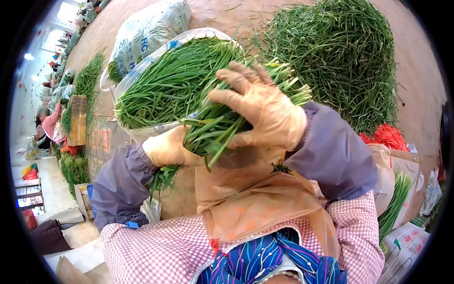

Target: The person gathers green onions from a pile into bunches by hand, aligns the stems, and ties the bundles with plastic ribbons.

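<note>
My left hand [171,147], in a pale rubber glove, is closed round the leafy end of a bunch of green chives [213,124]. The bunch slants up to the right, its pale cut stems showing beyond my other hand. Over those stems my right hand [265,110], gloved too, spreads its fingers apart with the palm near or against the chives; exact contact is hidden. Just behind both hands lies an open clear plastic bag [213,33] filled with laid-out chives [175,71]. Some loose leaves dangle below my left hand.
A large heap of chives [331,61] lies on the floor at back right. Another stuffed bag [151,33] stands at back left. Red ties [390,137] and upright chives [396,199] are at right. Far left, a person in pink [51,122] sits by a wooden crate [77,120].
</note>
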Demonstrator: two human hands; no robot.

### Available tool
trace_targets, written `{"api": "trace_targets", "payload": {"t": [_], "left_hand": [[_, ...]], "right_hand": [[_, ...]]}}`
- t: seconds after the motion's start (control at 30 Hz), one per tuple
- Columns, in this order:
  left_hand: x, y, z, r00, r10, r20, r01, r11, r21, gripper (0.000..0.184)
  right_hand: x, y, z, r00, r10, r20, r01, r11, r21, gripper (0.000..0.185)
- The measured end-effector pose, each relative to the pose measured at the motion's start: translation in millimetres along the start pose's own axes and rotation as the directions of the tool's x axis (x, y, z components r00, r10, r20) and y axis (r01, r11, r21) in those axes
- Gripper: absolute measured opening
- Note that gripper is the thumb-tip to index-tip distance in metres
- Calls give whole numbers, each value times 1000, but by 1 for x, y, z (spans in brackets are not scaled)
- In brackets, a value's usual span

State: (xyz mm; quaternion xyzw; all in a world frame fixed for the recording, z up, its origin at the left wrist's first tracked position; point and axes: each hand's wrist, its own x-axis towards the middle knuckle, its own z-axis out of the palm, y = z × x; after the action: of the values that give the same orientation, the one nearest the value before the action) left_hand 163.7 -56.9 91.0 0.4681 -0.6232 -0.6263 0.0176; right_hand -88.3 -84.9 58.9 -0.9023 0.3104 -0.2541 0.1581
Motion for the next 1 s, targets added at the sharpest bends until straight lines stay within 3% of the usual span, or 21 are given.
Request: {"api": "trace_targets", "payload": {"t": [0.07, 0.1, 0.13, 0.2, 0.23, 0.27, 0.33, 0.37, 0.4, 0.47, 0.53, 0.6, 0.63, 0.67, 0.73, 0.8, 0.87, 0.9, 0.93, 0.97, 1.0], "left_hand": [[-8, 3, -1, 998, -64, -15, 64, 997, 30, 58], [-10, 7, -4, 980, -199, 26, 197, 979, 50, 65], [-12, 6, -3, 979, -204, 22, 203, 979, 32, 64], [-13, 3, -1, 977, -212, 22, 212, 977, -1, 62], [-13, 2, 1, 985, -168, 35, 169, 985, -35, 60], [-13, -3, 1, 995, -95, 17, 95, 995, 8, 60], [-12, -14, 1, 998, 58, -6, -58, 993, 105, 60], [-16, -12, 1, 994, -106, -25, 108, 986, 130, 63], [-17, -13, 2, 992, -118, -36, 121, 986, 114, 63], [-20, -17, 3, 987, -149, -55, 153, 985, 85, 64], [-16, -40, 3, 999, 20, -51, -21, 1000, -2, 57], [-19, -26, 4, 968, -252, 10, 251, 961, -115, 52], [-18, -43, 1, 980, -196, 25, 198, 979, -55, 47], [-19, -34, 7, 967, -254, -25, 251, 965, -81, 44], [-16, -49, 4, 968, -252, 21, 253, 964, -78, 45], [-18, -46, 4, 957, -289, 7, 289, 954, -79, 46], [-18, -47, 5, 957, -290, 5, 290, 954, -70, 48], [-18, -49, 6, 963, -270, 4, 269, 961, -63, 49], [-18, -51, 6, 969, -245, 1, 245, 968, -56, 50], [-16, -58, 7, 990, -144, -7, 144, 990, -5, 50], [-14, -65, 7, 999, -42, -15, 42, 998, 49, 49]], "right_hand": [[3, 7, 25, 991, -84, -101, 91, 994, 59, 59], [4, 8, 33, 981, -121, -151, 135, 987, 86, 49], [4, 8, 32, 949, -165, -267, 200, 974, 109, 30], [3, 13, 37, 916, -170, -362, 230, 965, 128, 25], [3, 13, 35, 909, -148, -391, 240, 950, 199, 20], [-1, 10, 37, 926, 44, -374, 112, 916, 385, 18], [-2, 4, 26, 856, 415, -308, 60, 511, 858, 17], [2, 5, 15, 778, 566, -272, 106, 308, 946, 16], [1, 8, -1, 720, 676, -155, 82, 138, 987, 22], [-13, 38, -17, 806, 588, -65, 207, -177, 962, 30], [-30, 61, -39, 815, 576, -68, 230, -214, 950, 34], [-57, 105, -58, 850, 461, -253, 376, -196, 906, 31], [-72, 120, -67, 834, 480, -270, 410, -214, 886, 31], [-87, 133, -76, 819, 497, -286, 444, -233, 865, 30], [-116, 151, -88, 731, 624, -276, 420, -92, 903, 30], [-157, 180, -102, 488, 770, -412, 516, 126, 847, 31], [-219, 240, -98, 314, 832, -456, 371, 335, 866, 31], [-235, 255, -86, 358, 869, -343, -128, 409, 904, 39], [-251, 271, -74, 396, 891, -221, -796, 453, 402, 53], [-267, 286, -62, 428, 899, -98, -903, 420, -92, 70], [-243, 224, -39, 407, 901, -153, -907, 377, -190, 74]]}}
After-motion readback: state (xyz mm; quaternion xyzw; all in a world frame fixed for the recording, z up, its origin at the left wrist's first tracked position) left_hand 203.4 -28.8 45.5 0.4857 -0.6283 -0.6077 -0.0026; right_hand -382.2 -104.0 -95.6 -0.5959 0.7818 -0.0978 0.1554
